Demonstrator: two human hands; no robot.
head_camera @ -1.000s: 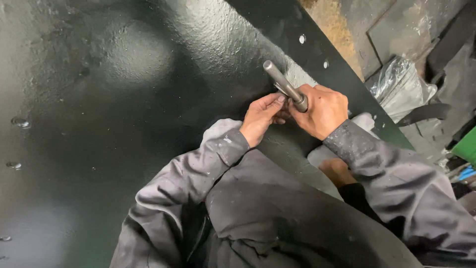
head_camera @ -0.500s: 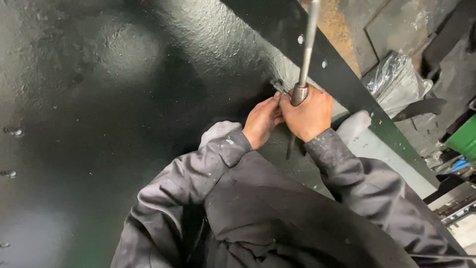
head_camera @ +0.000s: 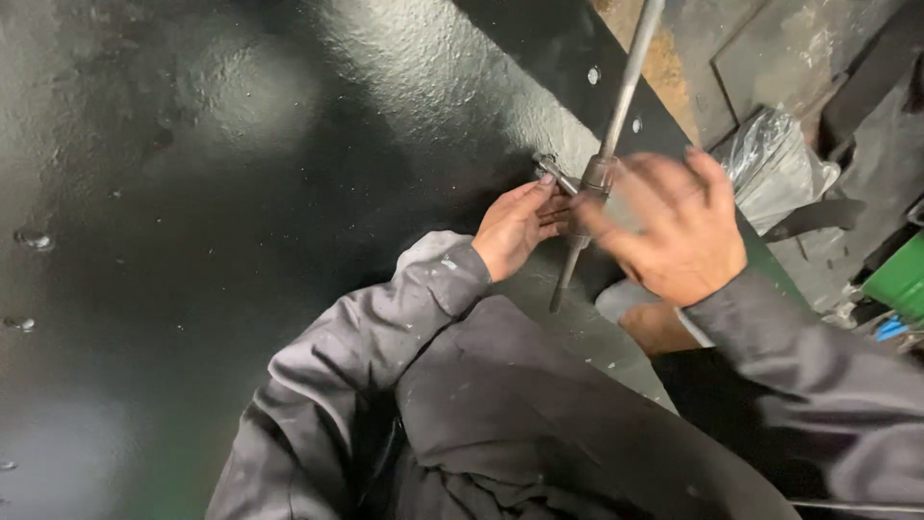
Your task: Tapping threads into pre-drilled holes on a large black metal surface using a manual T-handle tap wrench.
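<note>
A long steel bar tool (head_camera: 626,91) with a crosswise handle stands against the edge of a big black painted metal plate (head_camera: 289,193). Its lower rod end (head_camera: 563,279) points down toward me. My left hand (head_camera: 515,226) rests on the plate with its fingers touching the small fitting (head_camera: 551,169) where the tool meets the metal. My right hand (head_camera: 669,226) is blurred, fingers spread, just right of the tool's hub and apart from the bar. Grey sleeves cover both arms.
A clear plastic bag (head_camera: 775,169) lies right of the plate's edge. A green box corner (head_camera: 900,279) shows at far right. Bolt holes (head_camera: 594,74) dot the dark flange. Rusty metal sheets (head_camera: 760,48) lie beyond.
The bar swung from a low slant to nearly upright. My right hand, which gripped the hub, has let go and moved right with fingers spread. The left hand stayed at the fitting.
</note>
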